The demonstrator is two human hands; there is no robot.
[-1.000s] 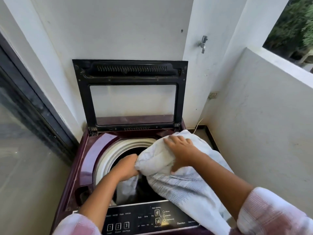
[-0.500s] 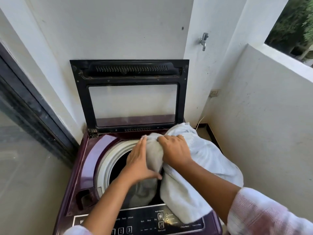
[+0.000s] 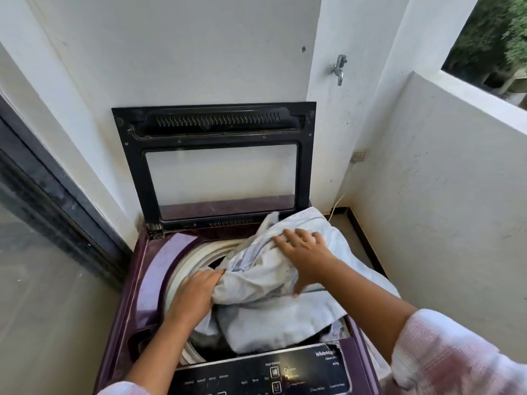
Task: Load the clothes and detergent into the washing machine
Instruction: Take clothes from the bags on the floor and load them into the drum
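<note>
Cloth (image 3: pixel 285 317), pale white with a faint blue pattern, lies in a loose bundle in the centre right of the frame. It covers most of the opening of the washer (image 3: pixel 154 269) and spills over the right edge of the machine. One part hangs down inside the drum (image 3: pixel 185 269).

The left hand (image 3: pixel 196 292) is at the left end of the bundle, over the opening, and its fingers are curled round a fold of the cloth. The right hand (image 3: pixel 305 252) lies on top of the bundle with fingers straight and spread. It presses on the cloth and does not grasp it. Both forearms come in from the bottom of the frame, in pink and white sleeves (image 3: pixel 445 354).

The washer is purple, with a white rim round the drum. Its black lid (image 3: pixel 214 124), with a glass window, stands upright against the wall in the centre of the frame. The black panel (image 3: pixel 256 377) is at the bottom centre.

On the wall in the upper right there is a metal tap (image 3: pixel 338 68). Lower is a socket (image 3: pixel 360 155), with a cable (image 3: pixel 338 202) running down from it. A dark glass door (image 3: pixel 34 195) fills the left edge.
</note>
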